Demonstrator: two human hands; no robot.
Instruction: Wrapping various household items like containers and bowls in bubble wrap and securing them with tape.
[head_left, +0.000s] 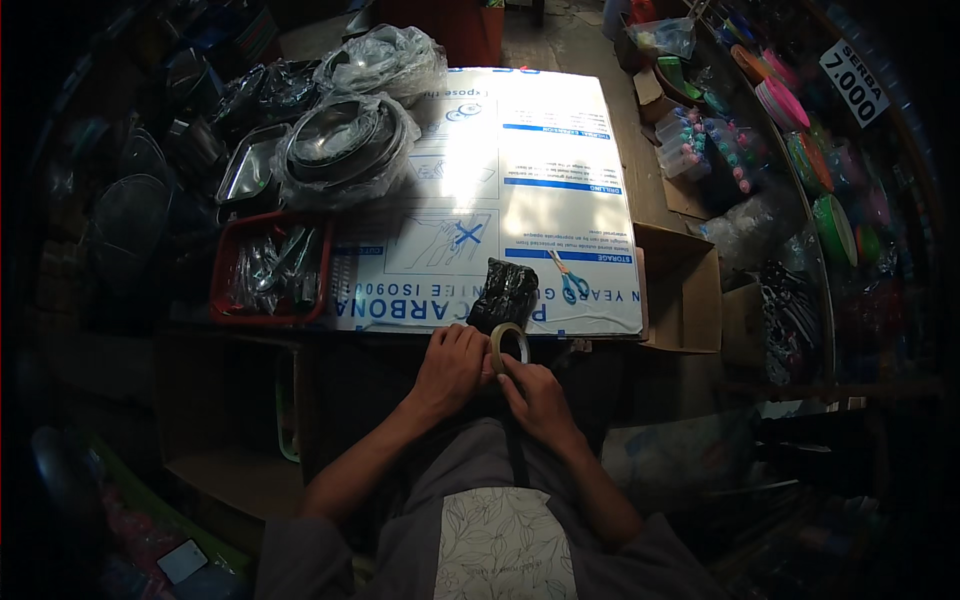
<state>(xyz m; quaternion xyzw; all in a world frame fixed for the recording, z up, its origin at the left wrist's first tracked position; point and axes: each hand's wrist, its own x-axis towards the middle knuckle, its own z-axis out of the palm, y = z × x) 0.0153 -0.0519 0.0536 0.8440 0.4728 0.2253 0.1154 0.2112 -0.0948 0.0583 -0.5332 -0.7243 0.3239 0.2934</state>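
My right hand (536, 397) grips a roll of adhesive tape (498, 346), its ring standing on edge near the front of the table. My left hand (450, 371) is curled close against the tape's left side. Its fingertips are hidden, so whether they pinch anything is unclear. Just beyond both hands lies a bundle wrapped in black plastic (504, 291), its near end by my left knuckles and the roll. To the right of the bundle rests a pair of scissors with blue-green handles (574, 286), blades pointing away from me.
A printed white sheet (566, 214) covers the table. On the left are a red basket of bagged utensils (274, 268), metal trays (253, 165) and plastic-wrapped round pans (341, 146). An open cardboard box (682, 289) adjoins the right edge; shelves of goods (832, 225) stand beyond.
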